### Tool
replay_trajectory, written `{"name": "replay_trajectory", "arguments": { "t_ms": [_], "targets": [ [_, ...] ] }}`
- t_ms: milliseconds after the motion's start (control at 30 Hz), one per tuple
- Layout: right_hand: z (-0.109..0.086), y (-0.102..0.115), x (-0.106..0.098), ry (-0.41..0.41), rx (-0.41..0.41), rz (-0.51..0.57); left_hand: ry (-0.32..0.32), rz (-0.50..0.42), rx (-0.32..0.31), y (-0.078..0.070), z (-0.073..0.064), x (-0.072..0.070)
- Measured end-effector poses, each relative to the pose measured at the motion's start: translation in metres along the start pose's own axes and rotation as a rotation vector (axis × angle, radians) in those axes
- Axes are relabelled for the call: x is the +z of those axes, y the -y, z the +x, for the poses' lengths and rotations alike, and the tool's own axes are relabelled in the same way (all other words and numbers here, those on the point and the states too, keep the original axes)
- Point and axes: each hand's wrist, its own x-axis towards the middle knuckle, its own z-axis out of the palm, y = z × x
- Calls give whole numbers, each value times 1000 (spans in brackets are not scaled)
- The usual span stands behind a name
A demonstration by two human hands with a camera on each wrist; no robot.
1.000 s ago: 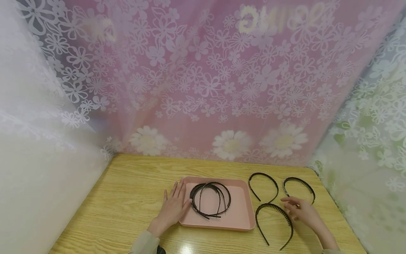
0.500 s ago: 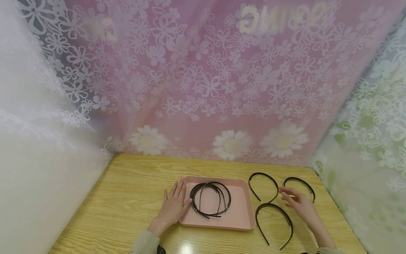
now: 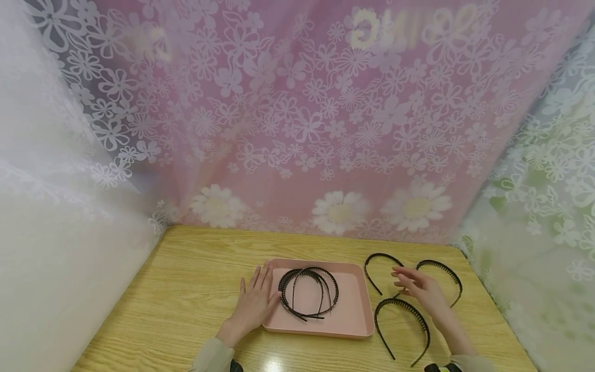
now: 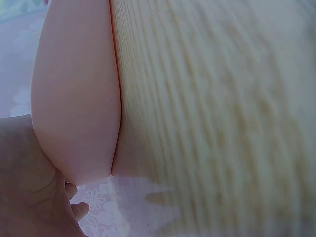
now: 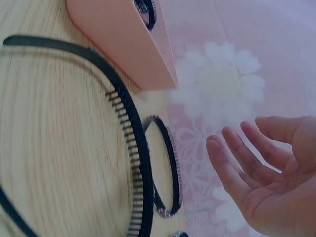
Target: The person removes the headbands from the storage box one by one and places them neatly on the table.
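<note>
A pink tray (image 3: 350,299) lies on the table with several black headbands (image 3: 335,289) overlapping inside it. My left hand (image 3: 253,305) rests against the tray's left edge, fingers straight; the left wrist view shows the palm beside the tray wall (image 4: 79,98). My right hand (image 3: 420,289) hovers over the table right of the tray, fingers loosely bent and holding nothing. Beneath and around it lie three black toothed headbands: a back one (image 3: 383,254) partly hidden by the fingers, a right one (image 3: 446,266), and a front one (image 3: 402,302), seen close in the right wrist view.
The wooden table (image 3: 200,268) extends left of the tray. A pink flowered curtain (image 3: 297,155) hangs behind it, with pale sheets (image 3: 548,232) at the sides.
My right hand has moved left and slightly back, from near the right headband toward the back one. The left hand, tray and headbands have stayed put.
</note>
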Motion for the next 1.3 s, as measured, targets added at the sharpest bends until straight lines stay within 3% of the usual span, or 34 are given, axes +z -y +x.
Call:
{"name": "replay_trajectory", "arguments": {
  "t_ms": [267,900,1300],
  "targets": [
    [8,9,18,49,-59,47,-1,2,5,2,0,2],
    [24,24,66,138,14,94,-3,2,4,2,0,2],
    [35,19,87,200,-17,67,-10,8,8,3,1,3]
  ]
}}
